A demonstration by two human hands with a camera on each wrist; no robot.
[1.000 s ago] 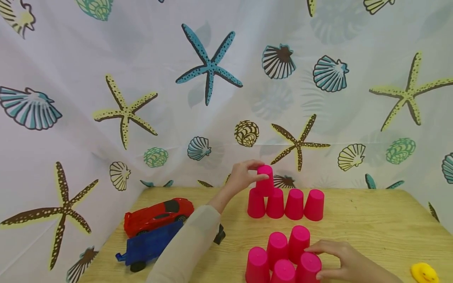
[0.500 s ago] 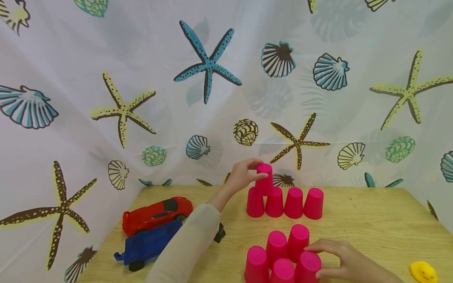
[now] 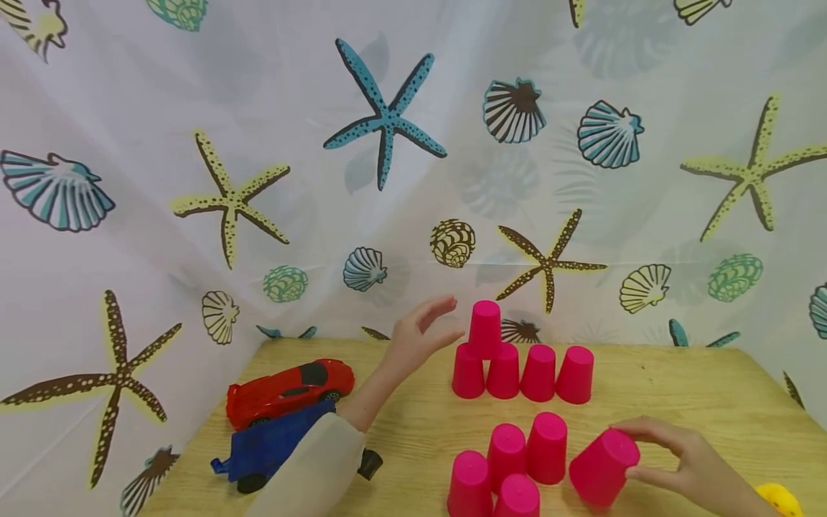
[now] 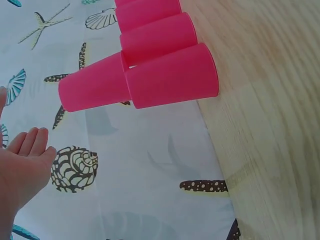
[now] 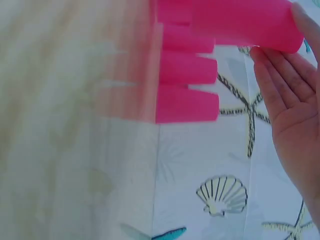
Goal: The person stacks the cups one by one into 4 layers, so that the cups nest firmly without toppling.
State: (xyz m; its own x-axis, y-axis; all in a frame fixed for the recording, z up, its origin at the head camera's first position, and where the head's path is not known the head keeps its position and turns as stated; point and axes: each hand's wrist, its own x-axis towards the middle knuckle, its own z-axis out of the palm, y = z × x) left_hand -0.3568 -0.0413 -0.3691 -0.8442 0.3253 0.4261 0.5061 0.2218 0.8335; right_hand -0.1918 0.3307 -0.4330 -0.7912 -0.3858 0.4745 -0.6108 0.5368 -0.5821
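Pinching a tilted cup (image 3: 598, 470), the right hand (image 3: 694, 463) is risking brushing the near cups (image 3: 547, 451) over, the wide-fingered, empty left hand (image 3: 413, 341) likewise endangering the upper cup (image 3: 484, 330).

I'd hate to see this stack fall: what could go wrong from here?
The stacked cup straddles two cups of the back row; a bump from the nearby left hand might topple it. The tilted cup, held near its top by the right hand, could slip or knock the front cups beside it.
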